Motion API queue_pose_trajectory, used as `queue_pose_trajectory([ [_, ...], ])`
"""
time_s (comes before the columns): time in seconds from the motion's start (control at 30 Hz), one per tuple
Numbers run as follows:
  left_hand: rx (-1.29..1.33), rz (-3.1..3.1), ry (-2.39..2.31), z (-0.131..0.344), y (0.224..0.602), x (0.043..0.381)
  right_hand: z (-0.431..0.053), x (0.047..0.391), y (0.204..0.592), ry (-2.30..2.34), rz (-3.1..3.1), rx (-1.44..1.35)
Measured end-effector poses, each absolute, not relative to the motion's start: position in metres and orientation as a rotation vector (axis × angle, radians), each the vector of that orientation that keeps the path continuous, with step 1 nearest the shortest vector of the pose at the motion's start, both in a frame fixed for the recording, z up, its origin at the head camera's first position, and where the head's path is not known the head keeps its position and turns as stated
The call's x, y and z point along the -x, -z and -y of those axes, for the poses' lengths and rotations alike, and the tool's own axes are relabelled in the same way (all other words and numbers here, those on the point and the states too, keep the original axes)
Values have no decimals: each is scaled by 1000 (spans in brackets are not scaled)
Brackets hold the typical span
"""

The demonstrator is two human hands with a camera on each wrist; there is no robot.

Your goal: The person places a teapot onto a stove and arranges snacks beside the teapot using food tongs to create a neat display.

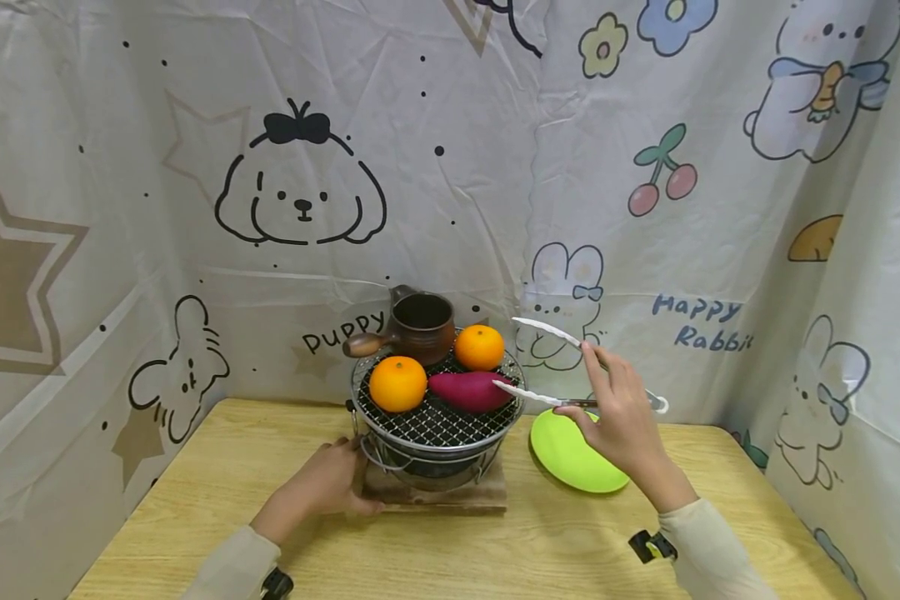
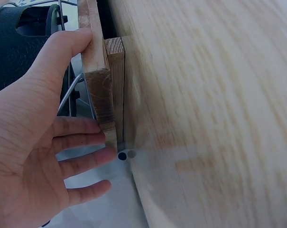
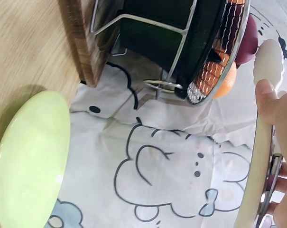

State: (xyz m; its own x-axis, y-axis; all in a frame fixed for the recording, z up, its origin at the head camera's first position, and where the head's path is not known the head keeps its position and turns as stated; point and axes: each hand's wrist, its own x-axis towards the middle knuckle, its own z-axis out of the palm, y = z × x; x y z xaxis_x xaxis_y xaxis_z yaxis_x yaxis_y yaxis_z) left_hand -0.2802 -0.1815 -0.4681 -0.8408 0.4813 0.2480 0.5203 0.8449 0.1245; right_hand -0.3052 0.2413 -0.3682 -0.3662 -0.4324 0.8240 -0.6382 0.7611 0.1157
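My right hand holds a pair of tongs with pale tips, thumb on one arm and fingers on the other. The tongs are spread apart. In the head view one tip overlaps the right end of a purple sweet potato; whether it touches cannot be told. The sweet potato lies on the wire grill, beside two oranges and a brown clay pot. My left hand grips the edge of the wooden board under the grill, thumb and fingers spread along it.
A green plate lies on the wooden table, right of the grill. The pot's wooden handle points left. Printed cloth hangs behind the table and at both sides.
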Motion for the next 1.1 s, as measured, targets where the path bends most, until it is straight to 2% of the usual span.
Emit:
queue_pose_trajectory([
  [1.1,764,2838,291,181,467,279,-289,318,393,-367,2212,-365],
])
